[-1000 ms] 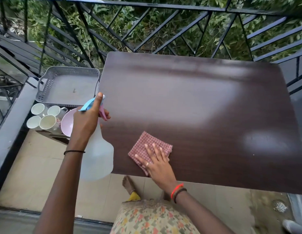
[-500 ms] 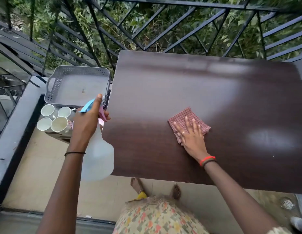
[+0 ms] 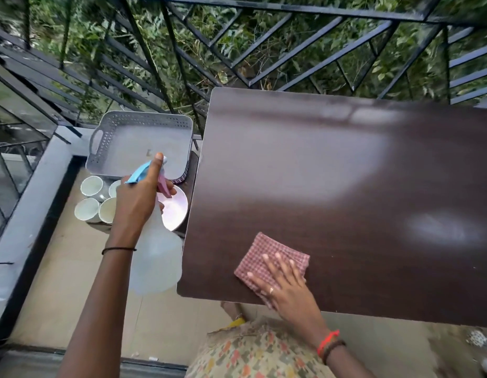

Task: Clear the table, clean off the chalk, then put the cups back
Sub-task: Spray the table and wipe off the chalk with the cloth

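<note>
Since half a second ago the cloth (image 3: 264, 257) has swept back from mid-table to about seven o'clock on the table (image 3: 345, 173), one corner reaching the near edge. My right hand (image 3: 288, 285) lies flat on it, fingers spread, pressing rather than gripping. My left hand (image 3: 138, 197) is wrapped round the neck of the spray bottle (image 3: 155, 257), forefinger stretched along the top, holding it off the table's left edge at nine o'clock, over the floor. Beyond it, toward ten o'clock and lower than the tabletop, stand the four cups (image 3: 91, 185), with a pink plate (image 3: 174, 211) beside them and the grey tray (image 3: 138, 140) behind. Pale patches on the wood could be glare or damp; I cannot tell, and I see no chalk. Another pull toward me could drag the cloth off the edge. The bottle hangs close above the plate and cups, so a careless swing might knock them.
</note>
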The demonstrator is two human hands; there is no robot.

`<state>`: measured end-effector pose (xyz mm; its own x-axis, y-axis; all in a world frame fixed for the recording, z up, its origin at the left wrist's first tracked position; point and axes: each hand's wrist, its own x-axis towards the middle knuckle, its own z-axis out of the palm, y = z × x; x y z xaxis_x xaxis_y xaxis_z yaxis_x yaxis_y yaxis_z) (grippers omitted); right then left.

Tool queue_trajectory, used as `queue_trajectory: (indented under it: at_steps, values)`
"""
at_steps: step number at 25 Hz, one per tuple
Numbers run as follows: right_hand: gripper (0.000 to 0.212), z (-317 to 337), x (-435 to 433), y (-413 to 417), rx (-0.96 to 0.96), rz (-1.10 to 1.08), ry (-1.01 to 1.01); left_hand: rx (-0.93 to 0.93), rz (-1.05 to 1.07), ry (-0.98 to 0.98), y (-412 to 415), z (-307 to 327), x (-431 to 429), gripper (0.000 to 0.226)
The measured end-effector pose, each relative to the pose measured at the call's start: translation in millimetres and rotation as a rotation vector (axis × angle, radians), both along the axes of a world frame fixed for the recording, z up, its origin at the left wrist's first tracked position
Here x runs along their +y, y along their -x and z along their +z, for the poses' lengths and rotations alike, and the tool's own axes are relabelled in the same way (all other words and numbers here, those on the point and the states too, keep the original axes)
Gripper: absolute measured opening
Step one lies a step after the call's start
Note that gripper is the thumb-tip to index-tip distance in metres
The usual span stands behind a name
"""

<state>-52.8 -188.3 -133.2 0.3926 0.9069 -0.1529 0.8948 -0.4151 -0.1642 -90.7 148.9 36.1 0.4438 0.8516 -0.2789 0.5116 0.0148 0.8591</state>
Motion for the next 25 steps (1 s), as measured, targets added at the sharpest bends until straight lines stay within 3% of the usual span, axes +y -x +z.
queue_trajectory:
  at_steps: [4, 8, 11, 15, 20, 25]
  values:
    - [0.066, 0.4, -24.1, -70.2, -0.026, -0.225, 0.039, 0.003, -0.043, -0.024, 3.3, -3.2, 14.6, 0.074]
    - [0.051, 2.0, 54.0, -140.3, 0.004, -0.453, 0.05, 0.001, -0.045, -0.031, 6.3, -5.5, 19.9, 0.076]
    - [0.053, 4.3, 134.5, -148.8, 0.007, -0.367, 0.078, 0.0, -0.056, -0.031, 6.7, -6.0, 22.4, 0.077]
    - [0.056, 1.9, 181.5, -84.0, 0.029, -0.091, 0.058, 0.013, -0.039, -0.022, -0.1, -5.2, 26.2, 0.076]
    - [0.068, -6.8, 107.5, -14.6, 0.012, 0.144, 0.013, -0.018, -0.017, 0.028, -21.5, -0.4, 35.9, 0.068]
    - [0.069, 0.3, 21.1, -67.4, 0.0, -0.141, 0.031, -0.005, -0.059, -0.011, -47.9, 1.6, 39.0, 0.071]
